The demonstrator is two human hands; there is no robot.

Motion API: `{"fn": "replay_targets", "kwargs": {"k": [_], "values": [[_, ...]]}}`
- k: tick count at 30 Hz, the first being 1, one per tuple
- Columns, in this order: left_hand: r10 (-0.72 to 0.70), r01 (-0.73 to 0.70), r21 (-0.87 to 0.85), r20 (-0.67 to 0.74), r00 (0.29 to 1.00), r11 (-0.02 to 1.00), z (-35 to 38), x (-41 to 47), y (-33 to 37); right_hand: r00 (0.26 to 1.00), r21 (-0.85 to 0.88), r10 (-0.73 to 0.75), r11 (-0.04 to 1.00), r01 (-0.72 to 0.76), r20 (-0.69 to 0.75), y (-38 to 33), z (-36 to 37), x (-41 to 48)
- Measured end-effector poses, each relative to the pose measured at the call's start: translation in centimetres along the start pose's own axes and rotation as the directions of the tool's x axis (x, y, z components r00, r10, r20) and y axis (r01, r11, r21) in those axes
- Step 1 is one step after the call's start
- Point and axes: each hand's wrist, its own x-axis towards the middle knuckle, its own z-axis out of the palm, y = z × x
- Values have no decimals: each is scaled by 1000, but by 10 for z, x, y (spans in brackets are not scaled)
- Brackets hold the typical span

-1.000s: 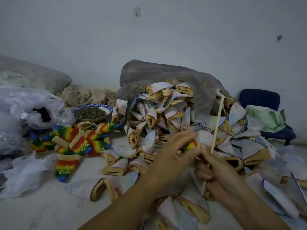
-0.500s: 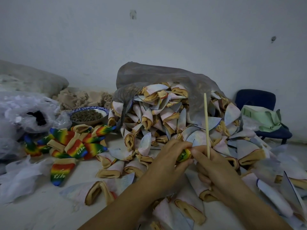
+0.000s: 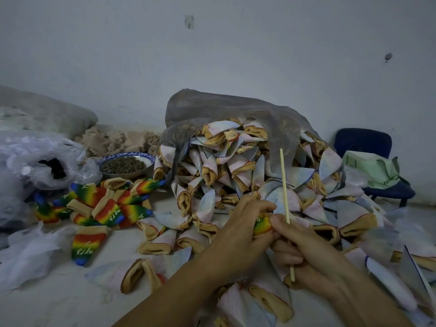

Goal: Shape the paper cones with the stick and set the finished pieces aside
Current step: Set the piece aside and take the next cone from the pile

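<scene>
Stick (image 3: 284, 180) stands almost upright, gripped in the curled right hand (image 3: 306, 253), close to the near edge of the floor (image 3: 59, 303). The left hand (image 3: 238, 232) wraps round a rainbow cone (image 3: 263, 226), which touches the right thumb. Behind, pale cones (image 3: 236, 166) spill from a grey bag (image 3: 224, 109); finished rainbow pieces (image 3: 101, 204) lie towards the left edge, before a bowl (image 3: 125, 165).

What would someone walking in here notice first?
The big heap of pale cones spilling from a grey bag in the middle. In front of it, the left hand grips a rainbow cone while the right hand holds a thin stick nearly upright. A bright pile of rainbow cones lies at left.
</scene>
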Motion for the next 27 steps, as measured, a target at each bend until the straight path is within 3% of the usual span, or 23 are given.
{"fn": "replay_targets", "kwargs": {"k": [10, 16, 19, 20, 22, 24, 27], "values": [[-77, 68, -255, -25, 997, 965, -1, -1, 4, 999, 227, 38, 974, -30, -34, -1, 4, -2], [-70, 45, -163, -151, 986, 986, -2, 1, 0, 998, 329, -36, 943, 51, -53, 0, 13, 2], [-188, 146, -304, -115, 975, 941, -2, 0, 1, 994, 257, -61, 963, 84, -93, 3, 14, 3], [-161, 124, -259, -127, 979, 958, -2, 0, 0, 991, 191, -79, 977, 99, -109, 4, 14, 4], [-1, -1, -11, -141, 990, 1000, 0, 0, -2, 981, 10, -135, 990, 138, -139, 6, 12, 5], [129, -111, 154, -108, 986, 982, 3, 1, -4, 972, -115, -181, 980, 165, -147, 9, 10, 5], [59, -53, 44, -126, 990, 998, 3, 1, -4, 980, -70, -158, 986, 150, -120, 12, 10, 3]]}}
